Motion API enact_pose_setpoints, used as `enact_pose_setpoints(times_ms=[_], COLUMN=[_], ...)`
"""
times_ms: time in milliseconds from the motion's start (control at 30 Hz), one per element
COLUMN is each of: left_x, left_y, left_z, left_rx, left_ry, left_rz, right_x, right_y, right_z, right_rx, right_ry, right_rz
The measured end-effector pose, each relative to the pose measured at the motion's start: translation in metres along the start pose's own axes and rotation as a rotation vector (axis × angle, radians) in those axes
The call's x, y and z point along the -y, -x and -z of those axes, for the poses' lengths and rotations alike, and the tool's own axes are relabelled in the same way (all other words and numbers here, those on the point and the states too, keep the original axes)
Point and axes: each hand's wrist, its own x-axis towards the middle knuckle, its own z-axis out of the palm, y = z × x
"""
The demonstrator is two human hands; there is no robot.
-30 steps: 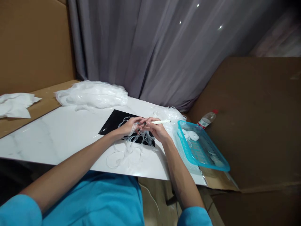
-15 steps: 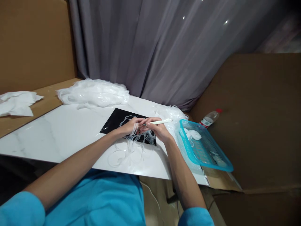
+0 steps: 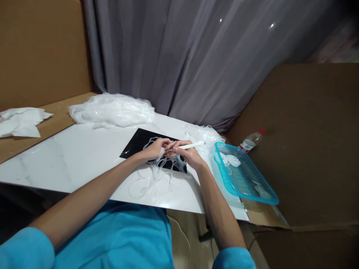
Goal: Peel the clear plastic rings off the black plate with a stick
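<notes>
My left hand [image 3: 157, 149] is closed on thin, translucent white rings [image 3: 161, 153], which hang out beneath its palm. Its fingertips meet those of my right hand [image 3: 188, 153], and what lies between the fingertips is too small to make out. A slim white pen-like tool [image 3: 193, 145] is gripped in my right hand, its blunt end pointing right. Under both hands lies a black sheet [image 3: 135, 144] on the white marbled table [image 3: 84, 157]. More of the loose rings [image 3: 153, 181] are strewn over the sheet's near part and the tabletop in front.
A large bundle of translucent white pieces [image 3: 112, 109] lies at the back left. Another pile [image 3: 204, 134] sits behind my right hand. To the right stand a blue basket [image 3: 224, 179] with white pieces inside and a red-capped bottle [image 3: 251, 141]. White tissue [image 3: 22, 121] lies far left.
My left fingers have bent and shifted slightly, and the rings under that palm have drawn closer together. My right hand and the pen-like tool are almost where they were.
</notes>
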Motion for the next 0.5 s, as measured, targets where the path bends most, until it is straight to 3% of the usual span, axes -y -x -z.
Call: enact_pose_setpoints(times_ms=[233,500], left_x=[0.0021,0.009], left_y=[-0.0003,-0.0026], left_z=[0.0029,0.0054], left_rx=[-0.118,-0.201], left_ry=[-0.062,-0.104], left_rz=[-0.002,0.001], right_x=[-0.0026,0.0022], right_y=[-0.0003,0.0004], right_z=[-0.0041,-0.0089], right_rx=[0.053,0.018], right_ry=[-0.012,0.019], right_rz=[-0.037,-0.012])
